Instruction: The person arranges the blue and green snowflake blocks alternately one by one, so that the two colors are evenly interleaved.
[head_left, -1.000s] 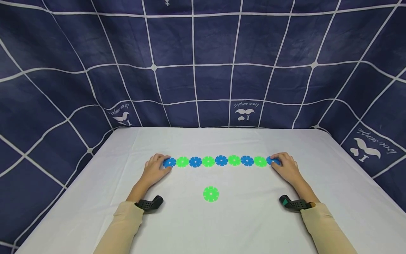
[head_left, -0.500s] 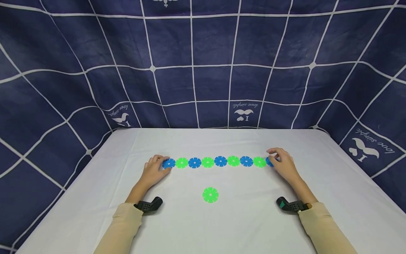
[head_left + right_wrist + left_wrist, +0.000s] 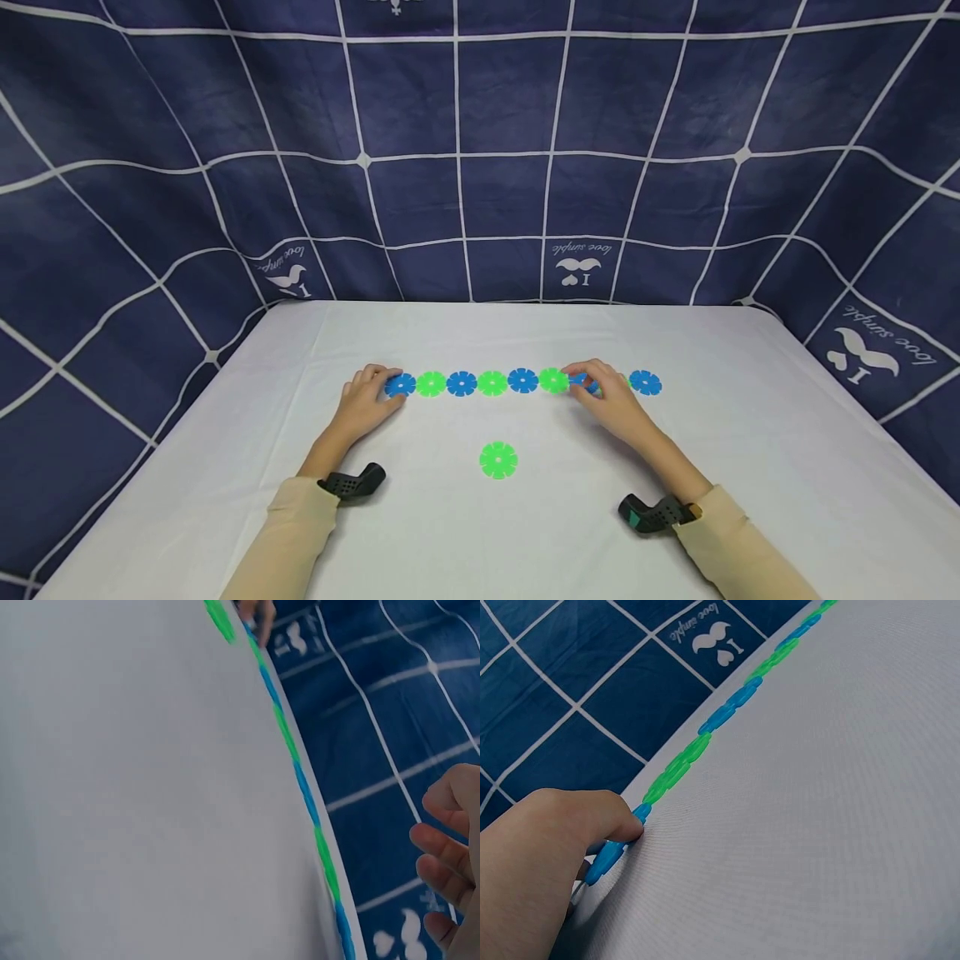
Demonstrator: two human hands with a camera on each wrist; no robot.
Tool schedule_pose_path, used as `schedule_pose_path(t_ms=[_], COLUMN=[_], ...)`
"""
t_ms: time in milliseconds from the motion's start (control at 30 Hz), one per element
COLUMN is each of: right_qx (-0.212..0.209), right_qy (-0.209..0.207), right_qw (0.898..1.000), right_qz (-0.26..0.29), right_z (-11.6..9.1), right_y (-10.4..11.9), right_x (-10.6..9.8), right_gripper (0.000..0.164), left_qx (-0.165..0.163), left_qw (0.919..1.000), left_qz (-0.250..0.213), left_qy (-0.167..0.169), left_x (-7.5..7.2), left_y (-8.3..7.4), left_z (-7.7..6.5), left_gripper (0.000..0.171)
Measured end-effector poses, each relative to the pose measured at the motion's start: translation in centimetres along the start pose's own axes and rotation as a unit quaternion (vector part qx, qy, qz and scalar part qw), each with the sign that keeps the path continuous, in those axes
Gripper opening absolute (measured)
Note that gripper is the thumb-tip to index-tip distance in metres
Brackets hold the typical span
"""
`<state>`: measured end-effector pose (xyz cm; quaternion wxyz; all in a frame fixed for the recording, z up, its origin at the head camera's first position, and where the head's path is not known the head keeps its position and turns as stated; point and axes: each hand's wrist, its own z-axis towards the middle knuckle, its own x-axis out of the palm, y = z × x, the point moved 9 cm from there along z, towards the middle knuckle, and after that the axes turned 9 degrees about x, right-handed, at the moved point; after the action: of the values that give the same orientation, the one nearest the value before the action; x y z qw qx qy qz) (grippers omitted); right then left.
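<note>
A row of notched plastic flower discs, blue and green by turns, lies across the white table in the head view. My left hand (image 3: 365, 400) holds the leftmost blue disc (image 3: 401, 384) between thumb and fingers; the left wrist view shows the thumb on that blue disc (image 3: 607, 861). Toward the row's right end, my right hand (image 3: 611, 402) hovers with loosely bent fingers, partly hiding a blue disc (image 3: 582, 383) and a green one. Nothing shows between its fingers in the right wrist view. Beyond it lies the rightmost blue disc (image 3: 646, 382).
One separate green disc (image 3: 498, 460) lies nearer to me on the white tablecloth (image 3: 450, 533). A dark blue curtain (image 3: 502, 200) with white grid lines stands behind and beside the table. Each wrist wears a black camera band.
My right hand has let go of the rightmost blue disc and moved left along the row, uncovering that disc. The left hand stays at the left end.
</note>
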<state>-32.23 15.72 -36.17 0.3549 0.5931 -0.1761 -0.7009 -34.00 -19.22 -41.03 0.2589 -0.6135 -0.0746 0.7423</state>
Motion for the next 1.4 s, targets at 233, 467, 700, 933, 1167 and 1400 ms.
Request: schedule_pose_path(t_ms=[233, 467, 700, 933, 1167, 1400], right_qx=[-0.044, -0.043, -0.030, -0.070, -0.081, -0.097], right_qy=[0.055, 0.133, 0.186, 0.195, 0.200, 0.199], right_qw=[0.997, 0.986, 0.975, 0.977, 0.976, 0.974], right_qz=[0.027, 0.087, 0.120, 0.045, -0.018, -0.048], right_z=[-1.6, -2.9, -3.8, -4.1, -4.3, -4.4], right_y=[3.2, 4.4, 4.1, 4.2, 4.1, 4.3], right_x=[3.4, 6.9, 8.9, 9.3, 9.6, 9.8], right_gripper=[0.024, 0.025, 0.029, 0.034, 0.044, 0.047], left_qx=[-0.003, -0.007, -0.004, -0.003, 0.001, 0.002], left_qw=[1.0000, 1.0000, 1.0000, 1.0000, 1.0000, 1.0000], left_qz=[-0.001, 0.002, 0.002, -0.002, -0.001, 0.001], left_qy=[0.000, 0.000, -0.002, -0.004, -0.007, -0.007], left_x=[0.0, 0.0, 0.1, 0.1, 0.0, 0.0], left_y=[0.1, 0.1, 0.1, 0.2, 0.2, 0.1], left_z=[-0.1, -0.2, -0.2, -0.1, 0.0, 0.0], left_gripper=[0.053, 0.053, 0.053, 0.053, 0.053, 0.053])
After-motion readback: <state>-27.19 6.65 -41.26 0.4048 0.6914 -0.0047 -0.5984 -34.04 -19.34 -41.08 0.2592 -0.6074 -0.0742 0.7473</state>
